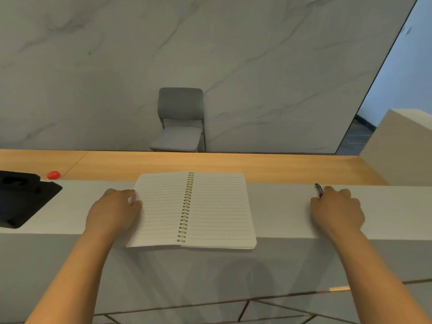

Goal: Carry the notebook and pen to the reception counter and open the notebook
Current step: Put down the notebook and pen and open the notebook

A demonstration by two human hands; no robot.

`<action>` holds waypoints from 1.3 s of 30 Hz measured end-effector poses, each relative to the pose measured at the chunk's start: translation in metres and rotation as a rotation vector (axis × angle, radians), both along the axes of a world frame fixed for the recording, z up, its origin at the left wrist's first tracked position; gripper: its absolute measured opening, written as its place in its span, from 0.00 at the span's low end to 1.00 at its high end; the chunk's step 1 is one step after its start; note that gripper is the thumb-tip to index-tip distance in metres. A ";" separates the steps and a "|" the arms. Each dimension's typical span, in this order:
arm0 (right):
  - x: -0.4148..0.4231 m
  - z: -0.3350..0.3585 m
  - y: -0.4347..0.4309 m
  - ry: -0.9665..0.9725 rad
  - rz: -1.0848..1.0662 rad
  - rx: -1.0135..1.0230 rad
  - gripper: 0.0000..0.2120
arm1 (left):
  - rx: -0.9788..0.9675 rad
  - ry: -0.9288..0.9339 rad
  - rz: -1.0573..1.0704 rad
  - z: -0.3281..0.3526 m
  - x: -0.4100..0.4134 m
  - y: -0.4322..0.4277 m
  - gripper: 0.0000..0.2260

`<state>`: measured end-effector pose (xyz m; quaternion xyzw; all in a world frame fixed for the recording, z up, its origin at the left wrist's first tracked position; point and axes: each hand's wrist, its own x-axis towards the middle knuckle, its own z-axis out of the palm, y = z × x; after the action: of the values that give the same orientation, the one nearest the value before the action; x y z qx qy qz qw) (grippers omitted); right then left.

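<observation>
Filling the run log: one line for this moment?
notebook: open on counter | left hand: on page edge | right hand: holds pen

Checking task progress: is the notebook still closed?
No, the notebook lies open on the counter, lined pages showing either side of its spiral.

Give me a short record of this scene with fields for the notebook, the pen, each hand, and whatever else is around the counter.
notebook: lying open on the white counter top, lined pages up, spiral binding down the middle
pen: dark, held in the right hand, tip end sticking out beyond the fingers
left hand: resting on the notebook's left page edge
chair: grey, empty, against the marble wall behind the counter
black object: on the counter at far left; cannot tell what it is
red cap: on the lower wooden desk
</observation>
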<state>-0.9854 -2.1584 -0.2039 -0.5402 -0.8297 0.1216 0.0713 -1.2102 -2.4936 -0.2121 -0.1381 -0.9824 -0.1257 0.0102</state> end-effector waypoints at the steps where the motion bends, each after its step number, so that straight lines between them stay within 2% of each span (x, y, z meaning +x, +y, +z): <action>1: 0.000 -0.002 0.000 -0.021 -0.001 -0.011 0.17 | 0.001 -0.003 0.003 0.001 0.000 0.001 0.15; 6: -0.010 -0.003 -0.008 -0.012 0.055 0.001 0.17 | 0.028 -0.004 -0.001 0.001 0.001 0.001 0.15; 13: -0.057 0.002 -0.080 0.148 0.389 0.005 0.17 | 0.061 -0.042 -0.033 0.003 0.002 -0.002 0.15; 24: -0.060 -0.008 -0.094 0.098 0.352 -0.006 0.20 | 0.131 -0.075 -0.151 -0.006 0.004 -0.020 0.17; 27: -0.051 -0.006 -0.104 0.147 0.422 0.121 0.22 | 0.110 -0.048 -0.185 -0.009 0.005 -0.026 0.18; 29: -0.047 -0.005 -0.115 0.091 0.518 0.167 0.24 | 0.103 -0.071 -0.217 -0.011 0.006 -0.029 0.20; 33: -0.044 -0.012 -0.128 -0.118 0.613 0.102 0.29 | 0.142 -0.150 -0.280 -0.016 0.007 -0.035 0.22; 39: -0.045 -0.014 -0.126 -0.140 0.615 0.095 0.25 | 0.148 -0.140 -0.286 -0.022 0.008 -0.034 0.22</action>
<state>-1.0308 -2.2845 -0.2178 -0.2674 -0.9617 0.0609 -0.0010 -1.2027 -2.5279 -0.2338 -0.2663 -0.9390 -0.2071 -0.0663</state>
